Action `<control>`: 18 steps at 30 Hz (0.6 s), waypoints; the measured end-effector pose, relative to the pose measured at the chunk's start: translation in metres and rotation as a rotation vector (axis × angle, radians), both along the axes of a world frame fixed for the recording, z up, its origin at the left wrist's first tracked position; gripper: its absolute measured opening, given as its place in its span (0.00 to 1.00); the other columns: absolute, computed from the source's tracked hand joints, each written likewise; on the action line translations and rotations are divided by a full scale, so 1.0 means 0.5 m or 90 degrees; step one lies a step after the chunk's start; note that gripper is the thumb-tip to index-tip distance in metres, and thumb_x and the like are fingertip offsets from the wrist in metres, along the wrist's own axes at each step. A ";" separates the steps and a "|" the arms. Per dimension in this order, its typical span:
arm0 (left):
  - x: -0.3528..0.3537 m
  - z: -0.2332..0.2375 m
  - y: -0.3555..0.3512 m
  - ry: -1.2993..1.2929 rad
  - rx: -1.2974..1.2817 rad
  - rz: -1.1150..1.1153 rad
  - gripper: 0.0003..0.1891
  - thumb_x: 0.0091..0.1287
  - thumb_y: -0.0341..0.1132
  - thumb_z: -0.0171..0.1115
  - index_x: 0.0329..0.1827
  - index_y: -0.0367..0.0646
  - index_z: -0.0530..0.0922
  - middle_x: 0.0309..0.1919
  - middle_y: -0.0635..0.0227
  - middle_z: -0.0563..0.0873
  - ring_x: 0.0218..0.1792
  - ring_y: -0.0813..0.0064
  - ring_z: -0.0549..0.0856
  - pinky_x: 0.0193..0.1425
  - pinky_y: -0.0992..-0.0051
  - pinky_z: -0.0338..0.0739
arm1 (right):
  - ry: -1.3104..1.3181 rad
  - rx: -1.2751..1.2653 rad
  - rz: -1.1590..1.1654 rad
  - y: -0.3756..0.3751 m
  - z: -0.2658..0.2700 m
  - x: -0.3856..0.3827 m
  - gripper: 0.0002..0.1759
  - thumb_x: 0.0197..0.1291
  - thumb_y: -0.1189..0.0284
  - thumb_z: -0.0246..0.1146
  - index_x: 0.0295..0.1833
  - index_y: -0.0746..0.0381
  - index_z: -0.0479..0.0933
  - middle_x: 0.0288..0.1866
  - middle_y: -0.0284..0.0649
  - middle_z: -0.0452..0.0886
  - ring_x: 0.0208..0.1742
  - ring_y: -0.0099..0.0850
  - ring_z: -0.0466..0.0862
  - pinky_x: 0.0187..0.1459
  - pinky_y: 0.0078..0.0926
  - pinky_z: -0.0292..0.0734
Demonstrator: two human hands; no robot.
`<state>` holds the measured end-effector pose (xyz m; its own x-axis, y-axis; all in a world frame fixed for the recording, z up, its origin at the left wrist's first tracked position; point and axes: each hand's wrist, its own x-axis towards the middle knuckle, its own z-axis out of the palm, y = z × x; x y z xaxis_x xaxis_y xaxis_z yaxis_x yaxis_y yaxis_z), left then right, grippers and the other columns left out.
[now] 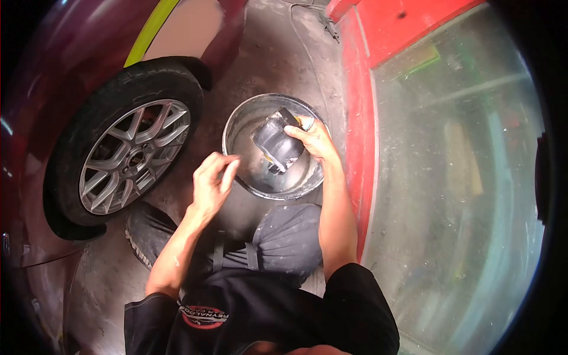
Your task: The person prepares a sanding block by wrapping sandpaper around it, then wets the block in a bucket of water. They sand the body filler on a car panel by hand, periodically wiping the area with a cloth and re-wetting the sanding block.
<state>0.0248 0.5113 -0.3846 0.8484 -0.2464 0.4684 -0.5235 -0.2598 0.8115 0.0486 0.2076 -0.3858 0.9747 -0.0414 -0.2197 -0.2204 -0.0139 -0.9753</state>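
My right hand (316,141) grips a shiny black curved piece (277,142), perhaps plastic, with whitish residue along its edges. Its thumb lies on top of the piece and its fingers go around the far side. Beneath it stands a round bucket (232,121) with a scuffed rim and cloudy grey contents. Just left of the bucket's rim is my left hand (214,177), its fingers curled and the thumb close to the fingertips. Whether anything small is in that pinch cannot be made out.
A dark red car's wheel (136,157) with silver spokes is close on the left. Above it, a fender patch (186,29) is beige, edged by yellow-green tape (151,29). Along the right runs a red frame (358,118) with a dusty glass pane (444,177). A cable (299,35) crosses the floor.
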 end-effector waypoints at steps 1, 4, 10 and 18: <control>0.004 0.003 -0.028 0.003 -0.009 -0.015 0.04 0.70 0.26 0.71 0.45 0.37 0.88 0.34 0.60 0.88 0.34 0.65 0.88 0.38 0.69 0.82 | -0.023 0.040 -0.035 0.016 -0.002 -0.003 0.14 0.66 0.70 0.76 0.54 0.63 0.87 0.44 0.30 0.89 0.43 0.19 0.84 0.49 0.24 0.80; 0.005 0.005 -0.099 0.172 -0.018 -0.085 0.15 0.74 0.32 0.69 0.60 0.37 0.85 0.49 0.55 0.89 0.46 0.62 0.91 0.50 0.70 0.86 | -0.041 0.082 -0.080 0.030 -0.023 0.001 0.15 0.67 0.71 0.74 0.57 0.63 0.86 0.49 0.32 0.89 0.48 0.20 0.85 0.54 0.26 0.81; 0.031 -0.049 -0.198 0.530 -0.390 -0.135 0.34 0.84 0.49 0.56 0.87 0.46 0.58 0.79 0.55 0.70 0.72 0.66 0.78 0.75 0.62 0.75 | -0.109 -0.175 0.067 0.066 0.000 -0.006 0.17 0.74 0.60 0.69 0.56 0.62 0.87 0.43 0.33 0.88 0.43 0.21 0.83 0.45 0.26 0.80; 0.067 -0.074 -0.150 0.602 -0.667 -0.176 0.21 0.85 0.47 0.54 0.71 0.45 0.76 0.66 0.67 0.83 0.66 0.69 0.83 0.72 0.59 0.79 | -0.020 0.043 0.023 0.067 0.018 -0.015 0.21 0.78 0.58 0.65 0.53 0.67 0.86 0.43 0.41 0.88 0.44 0.28 0.89 0.46 0.26 0.85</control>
